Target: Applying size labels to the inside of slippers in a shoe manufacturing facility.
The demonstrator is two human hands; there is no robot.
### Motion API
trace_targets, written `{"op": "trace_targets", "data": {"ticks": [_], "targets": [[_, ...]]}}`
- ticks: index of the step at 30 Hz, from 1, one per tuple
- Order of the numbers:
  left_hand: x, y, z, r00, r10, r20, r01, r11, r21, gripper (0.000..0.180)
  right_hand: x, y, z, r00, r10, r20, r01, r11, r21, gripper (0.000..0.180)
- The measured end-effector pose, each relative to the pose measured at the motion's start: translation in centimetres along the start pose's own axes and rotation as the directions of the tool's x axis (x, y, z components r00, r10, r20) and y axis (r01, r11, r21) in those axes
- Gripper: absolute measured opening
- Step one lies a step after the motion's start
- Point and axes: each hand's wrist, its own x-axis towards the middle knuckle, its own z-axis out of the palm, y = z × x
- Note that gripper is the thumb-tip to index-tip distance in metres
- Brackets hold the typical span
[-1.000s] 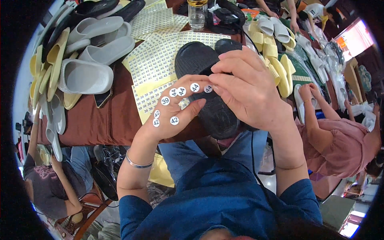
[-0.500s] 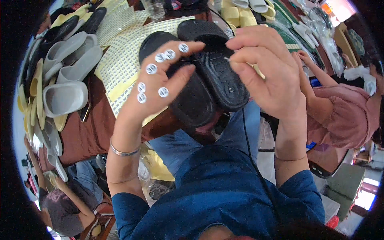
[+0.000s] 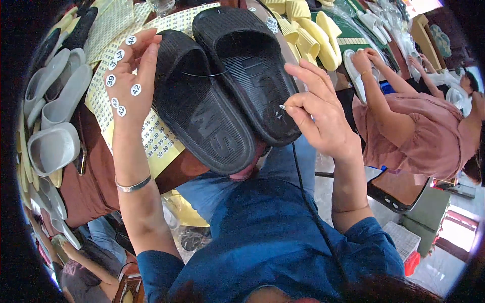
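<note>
A pair of black slide slippers (image 3: 217, 126) lies side by side in front of me, toes pointing away, with a thin clear strand (image 3: 204, 75) running between the straps. At their left edge is my left hand (image 3: 132, 76), its thumb and forefinger drawn together in a loose pinch. Whether anything sits between those fingertips is hidden. Several round white stickers (image 3: 136, 90) with dark print are stuck on the back of that hand and its fingers. Over the right slipper's heel side, my right hand (image 3: 318, 113) pinches a small white sticker (image 3: 283, 106) between thumb and forefinger.
Yellow sheets of round stickers (image 3: 164, 139) lie under and behind the slippers. Grey slippers (image 3: 53, 146) are piled at the left, pale yellow ones (image 3: 328, 43) at the back right. A co-worker in a pink top (image 3: 404, 131) handles slippers at right; another person (image 3: 91, 270) sits lower left.
My hands have moved apart, the left one leftward off the slippers, its thumb and forefinger drawing together. The right hand has lowered with the sticker. The slippers look larger and more fully uncovered.
</note>
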Motion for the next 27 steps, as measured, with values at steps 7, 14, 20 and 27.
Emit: {"op": "trace_targets", "data": {"ticks": [7, 14, 20, 27], "targets": [[-0.3, 0.9, 0.6, 1.0, 0.018, 0.005, -0.018, 0.998, 0.064, 0.023, 0.3, 0.3, 0.2, 0.999, -0.01, 0.051, 0.008, 1.0, 0.026, 0.007], [-0.5, 1.1, 0.7, 1.0, 0.03, 0.006, -0.03, 0.995, 0.098, 0.022, 0.3, 0.6, 0.4, 0.996, 0.034, 0.088, -0.035, 0.999, 0.009, 0.006], [-0.5, 1.2, 0.8, 0.999, 0.038, 0.0, -0.038, 0.992, 0.121, 0.021, 0.4, 0.3, 0.4, 0.995, 0.052, 0.087, -0.047, 0.997, -0.067, 0.007], [-0.7, 1.5, 0.9, 0.999, 0.036, 0.006, -0.037, 0.991, 0.128, 0.02, 0.7, -1.0, 0.1, 0.991, 0.081, 0.104, -0.059, 0.979, -0.198, 0.009]]}}
